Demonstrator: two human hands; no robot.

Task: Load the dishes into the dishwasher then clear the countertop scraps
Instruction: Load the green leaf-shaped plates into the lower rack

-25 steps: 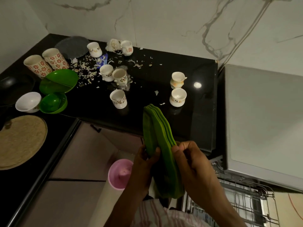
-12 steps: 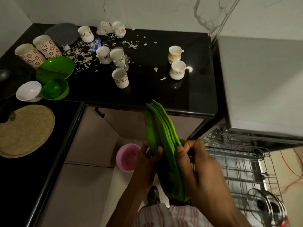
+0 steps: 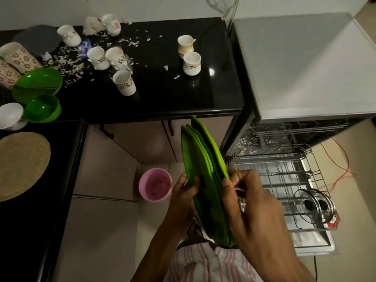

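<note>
I hold a stack of green plates (image 3: 203,159) on edge in front of me, above the floor. My left hand (image 3: 183,198) grips the stack from the left, thumb on the nearest plate. My right hand (image 3: 250,202) pinches the rightmost plate, which stands slightly apart from the others. To the right the dishwasher's lower wire rack (image 3: 284,180) is pulled out, with pot lids (image 3: 313,206) standing in it. White scraps (image 3: 69,62) are strewn over the black countertop (image 3: 162,94) among several white cups (image 3: 124,82).
On the counter's left are a green plate (image 3: 38,82), a green bowl (image 3: 42,108), a white bowl (image 3: 10,116), patterned tumblers (image 3: 18,55) and a grey plate (image 3: 36,38). A round woven mat (image 3: 20,163) lies lower left. A pink bin (image 3: 155,187) stands on the floor.
The view swung right and down, bringing the open dishwasher rack into sight. The plates moved toward the rack, and my right hand has drawn the rightmost plate apart from the stack.
</note>
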